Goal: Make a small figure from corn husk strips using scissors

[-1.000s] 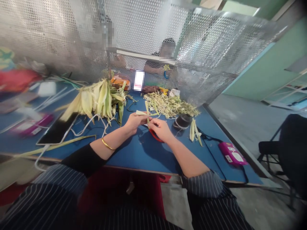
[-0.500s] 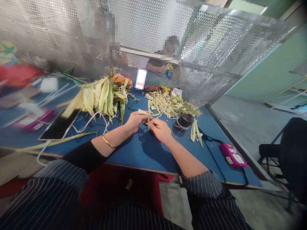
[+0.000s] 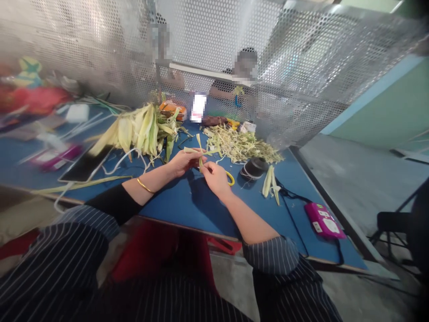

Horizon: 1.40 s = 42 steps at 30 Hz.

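Note:
Pale green-yellow corn husk strips (image 3: 199, 142) cross one another between my two hands, above the blue table. My left hand (image 3: 182, 162) pinches the strips where they cross, with ends sticking up, left and right. Close beside it, my right hand (image 3: 215, 177) has its fingers closed on the lower end of a strip. A yellow scissors handle (image 3: 231, 178) shows just past my right hand, the rest hidden behind it. Right of that stands a spool of dark thread (image 3: 254, 168), and a few short husk pieces (image 3: 270, 184) lie next to it.
A bundle of husks (image 3: 140, 129) lies left, a heap of husk scraps (image 3: 236, 143) at the back. A phone (image 3: 87, 163) with a white cable lies front left, a lit phone (image 3: 198, 107) stands behind. A purple pack (image 3: 324, 220) sits right. People sit beyond the perforated screen (image 3: 208, 40).
Both hands have shifted slightly left with the husk strips, and one strip end now points upward. More of the yellow scissors handle is uncovered. The camera view has turned a little.

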Tool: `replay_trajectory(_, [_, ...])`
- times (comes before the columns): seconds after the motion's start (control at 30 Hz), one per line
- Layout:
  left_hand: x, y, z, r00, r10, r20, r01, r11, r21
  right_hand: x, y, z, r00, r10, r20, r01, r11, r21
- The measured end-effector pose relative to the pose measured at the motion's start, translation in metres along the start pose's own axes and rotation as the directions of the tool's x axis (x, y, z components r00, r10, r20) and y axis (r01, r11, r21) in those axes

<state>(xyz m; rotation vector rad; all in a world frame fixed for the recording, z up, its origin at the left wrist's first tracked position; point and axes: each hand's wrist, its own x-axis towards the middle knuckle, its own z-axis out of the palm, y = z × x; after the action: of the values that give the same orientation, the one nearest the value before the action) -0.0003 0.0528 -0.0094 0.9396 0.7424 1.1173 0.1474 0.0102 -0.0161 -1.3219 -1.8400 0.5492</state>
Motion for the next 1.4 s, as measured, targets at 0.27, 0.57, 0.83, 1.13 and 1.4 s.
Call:
replay_trajectory(0.27, [-0.003, -0.006, 0.003, 0.999, 0.021, -0.045, -0.02, 0.999, 0.029, -0.007, 0.004, 0.005, 0.988, 0.144, 0.06, -0.155, 0.951, 0.266])
replay_trajectory(0.57, [-0.01, -0.009, 0.013, 0.99, 0.004, -0.14, -0.003, 1.0, 0.009, -0.023, -0.008, 0.004, 0.998, -0.008, 0.067, 0.002, 0.996, 0.09])
replay_trajectory(0.83, [-0.009, 0.005, 0.009, 0.994, -0.077, -0.078, 0.078, 0.997, 0.011, 0.002, 0.007, -0.042, 0.955, -0.029, -0.295, 0.008, 0.998, -0.07])
replay_trajectory(1.13, [-0.012, 0.001, 0.015, 0.985, -0.15, -0.087, 0.159, 0.981, 0.107, 0.005, 0.015, -0.031, 0.995, -0.088, 0.037, 0.092, 0.987, -0.131])
replay_trajectory(1.4, [-0.012, -0.003, 0.022, 0.979, -0.11, -0.17, 0.147, 0.964, 0.223, -0.007, 0.01, -0.029, 0.981, 0.095, 0.169, -0.113, 0.989, 0.1])
